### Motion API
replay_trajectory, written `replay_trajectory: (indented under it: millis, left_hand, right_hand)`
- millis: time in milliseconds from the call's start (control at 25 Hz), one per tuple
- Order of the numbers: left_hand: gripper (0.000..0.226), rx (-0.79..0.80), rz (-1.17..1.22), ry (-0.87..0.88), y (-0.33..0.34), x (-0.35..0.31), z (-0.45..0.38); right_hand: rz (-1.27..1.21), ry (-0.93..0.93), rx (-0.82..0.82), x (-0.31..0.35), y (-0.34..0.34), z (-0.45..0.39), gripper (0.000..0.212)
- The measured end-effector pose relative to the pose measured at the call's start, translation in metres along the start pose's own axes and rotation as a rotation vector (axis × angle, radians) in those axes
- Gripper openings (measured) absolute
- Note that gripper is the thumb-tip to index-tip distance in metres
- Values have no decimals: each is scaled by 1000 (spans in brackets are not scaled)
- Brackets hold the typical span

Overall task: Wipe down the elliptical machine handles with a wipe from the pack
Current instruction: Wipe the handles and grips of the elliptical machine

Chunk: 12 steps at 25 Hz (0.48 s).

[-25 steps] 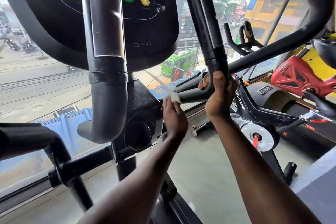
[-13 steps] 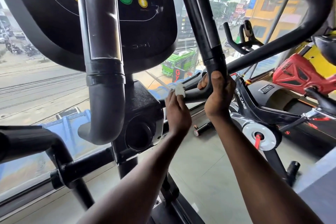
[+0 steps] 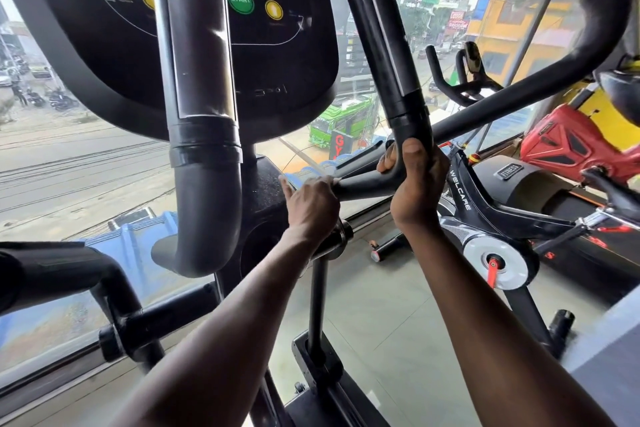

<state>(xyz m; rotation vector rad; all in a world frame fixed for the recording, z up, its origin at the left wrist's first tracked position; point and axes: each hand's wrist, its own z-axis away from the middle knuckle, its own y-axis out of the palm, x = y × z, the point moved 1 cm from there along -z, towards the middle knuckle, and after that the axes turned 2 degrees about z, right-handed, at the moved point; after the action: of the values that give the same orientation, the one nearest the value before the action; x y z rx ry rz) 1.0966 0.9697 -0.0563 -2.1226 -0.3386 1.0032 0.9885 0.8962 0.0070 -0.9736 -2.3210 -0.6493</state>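
We find the right hand [image 3: 417, 184] wrapped closed around the bend of the black handle [image 3: 391, 55]. The left hand [image 3: 313, 204] is closed on the handle's lower end; we cannot tell whether it holds a wipe, as none shows.

Both bare forearms reach forward and up from the bottom of the view, well apart at the elbows and nearer at the wrists. The left hand [image 3: 313, 201] is curled closed, back toward the camera, thumb sticking out to the left. The right hand [image 3: 417, 184] sits higher, fingers wrapped tight, thumb [image 3: 410, 152] pointing upward.
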Motion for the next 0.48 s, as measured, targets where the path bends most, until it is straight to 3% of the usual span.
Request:
replay_trajectory:
  millis: [200,280,480]
  left_hand:
    - [30,153,-165,-75,-2,2,-11]
    - [27,147,-146,-94,-3,1,-12]
    - [28,96,380,42,-16,-13,-5]
  right_hand:
    - [17,7,1,2,0,1,32]
    - [27,12,-14,1,0,1,33]
    - [76,1,-24,0,-1,1,31]
